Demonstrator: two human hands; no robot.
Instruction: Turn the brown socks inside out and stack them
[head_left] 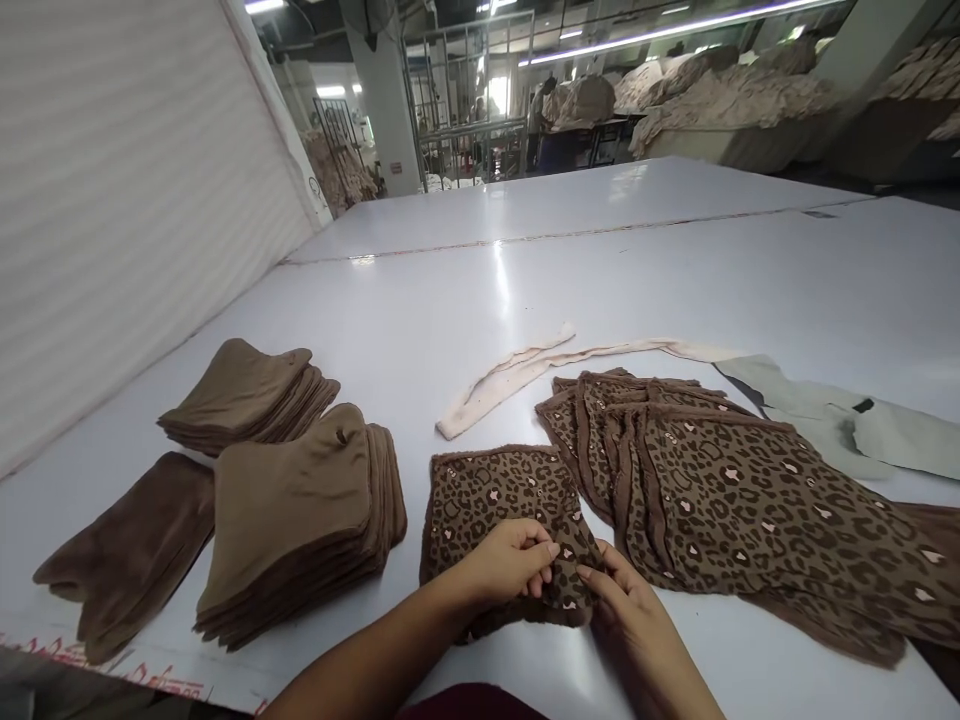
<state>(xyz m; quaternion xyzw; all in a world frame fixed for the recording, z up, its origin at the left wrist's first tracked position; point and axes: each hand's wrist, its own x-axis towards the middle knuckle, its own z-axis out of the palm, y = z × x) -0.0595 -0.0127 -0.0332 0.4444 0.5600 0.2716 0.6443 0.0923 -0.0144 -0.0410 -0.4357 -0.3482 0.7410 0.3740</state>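
Observation:
A small stack of leopard-print fabric pieces [491, 495] lies on the white table [600, 260] right in front of me. My left hand [510, 560] pinches the near edge of the top piece, fingers curled. My right hand [626, 600] rests beside it, fingertips closed on the same edge. To the right, several larger leopard-print pieces [750, 500] are fanned out, overlapping one another.
Three stacks of plain brown cut pieces [300, 520] [251, 395] [131, 550] sit at the left. A cream fabric strip [525, 370] and grey-green cloth [840, 420] lie beyond. A corrugated white wall [127, 180] runs along the left; fabric heaps [720, 95] stand far behind.

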